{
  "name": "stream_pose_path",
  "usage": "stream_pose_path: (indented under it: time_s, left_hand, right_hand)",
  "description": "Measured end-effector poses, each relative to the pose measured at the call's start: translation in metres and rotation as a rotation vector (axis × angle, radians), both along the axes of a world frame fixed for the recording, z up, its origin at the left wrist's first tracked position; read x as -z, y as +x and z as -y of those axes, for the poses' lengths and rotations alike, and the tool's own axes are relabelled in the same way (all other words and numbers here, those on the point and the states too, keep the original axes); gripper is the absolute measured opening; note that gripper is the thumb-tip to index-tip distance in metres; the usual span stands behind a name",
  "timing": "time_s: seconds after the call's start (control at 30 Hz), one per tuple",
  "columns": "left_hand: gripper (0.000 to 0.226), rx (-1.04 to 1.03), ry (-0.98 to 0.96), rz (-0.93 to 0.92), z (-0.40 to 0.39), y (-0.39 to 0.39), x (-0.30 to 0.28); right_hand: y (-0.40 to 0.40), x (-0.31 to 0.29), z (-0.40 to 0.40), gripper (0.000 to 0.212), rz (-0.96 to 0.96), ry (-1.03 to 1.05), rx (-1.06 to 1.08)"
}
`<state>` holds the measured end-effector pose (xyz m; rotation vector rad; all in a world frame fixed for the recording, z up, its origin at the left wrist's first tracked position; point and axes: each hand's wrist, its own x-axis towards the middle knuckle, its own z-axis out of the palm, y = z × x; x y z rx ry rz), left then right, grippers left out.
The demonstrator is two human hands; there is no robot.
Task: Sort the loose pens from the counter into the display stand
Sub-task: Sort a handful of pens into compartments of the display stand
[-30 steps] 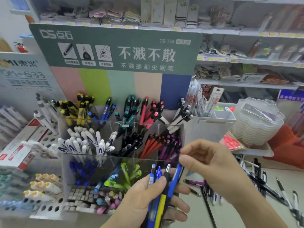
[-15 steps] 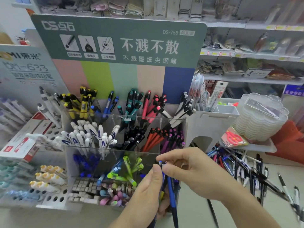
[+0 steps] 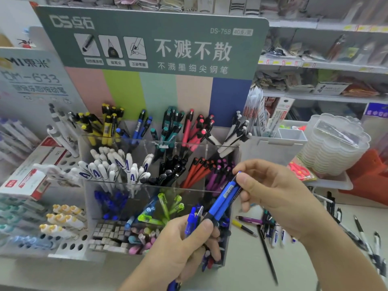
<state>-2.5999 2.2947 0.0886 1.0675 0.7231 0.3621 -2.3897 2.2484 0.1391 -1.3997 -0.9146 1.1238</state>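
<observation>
A blue pen (image 3: 225, 198) slants across the lower middle of the frame, in front of the clear display stand (image 3: 147, 185). The right hand (image 3: 270, 192) pinches its upper end between thumb and fingers, right of centre. Its lower end meets the thumb of the left hand (image 3: 182, 246), at the bottom centre. That left hand is curled round a bundle of blue pens (image 3: 194, 221), whose clips stick up just left of the slanted pen.

The stand fills the middle of the frame, split into compartments by colour. The back row holds yellow-and-black pens (image 3: 107, 127), blue, teal, red (image 3: 197, 131) and black-and-white ones. The next row forward holds white-capped pens (image 3: 117, 166), black, orange and purple ones. The front row holds dark blue pens and light green pens (image 3: 168, 206). Behind it rises a green header board (image 3: 151, 43) with white Chinese lettering.

Loose pens (image 3: 273, 229) lie scattered on the counter (image 3: 252, 269) at the lower right, under and beyond the right wrist. A stack of clear scalloped trays (image 3: 336, 143) stands at the right edge, in front of blurred shelves of goods. At the lower left sit a perforated white holder with yellow-capped pens (image 3: 63, 219) and a red-and-white box (image 3: 29, 177).
</observation>
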Motion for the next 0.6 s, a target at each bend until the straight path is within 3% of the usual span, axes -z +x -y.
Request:
stream_pose_path:
  time_s: [0.1,0.17,0.3,0.4,0.5,0.6]
  left_hand:
    - [0.047,-0.093,-0.064,0.068,0.002,-0.003,0.003]
    - [0.055,-0.170,-0.087,0.084,0.002,-0.007,0.006]
    - [0.071,-0.247,-0.092,0.059,-0.004,-0.019,-0.001]
    - [0.072,-0.354,-0.096,0.043,-0.008,-0.028,-0.006]
    - [0.053,-0.432,-0.079,0.081,-0.015,-0.037,-0.010]
    - [0.037,-0.494,-0.189,0.180,-0.019,-0.048,-0.013]
  right_hand:
    - [-0.008,-0.001,0.002,0.019,-0.031,0.053,0.037]
    - [-0.011,-0.003,0.002,0.013,-0.028,0.065,0.016]
    - [-0.017,-0.001,-0.004,0.020,0.107,0.032,-0.141]
    - [-0.025,-0.011,-0.017,0.017,0.156,0.062,-0.178]
    - [-0.036,-0.033,-0.043,0.015,0.300,0.317,0.049]
    - [-0.050,-0.048,-0.083,0.015,0.529,0.593,0.253]
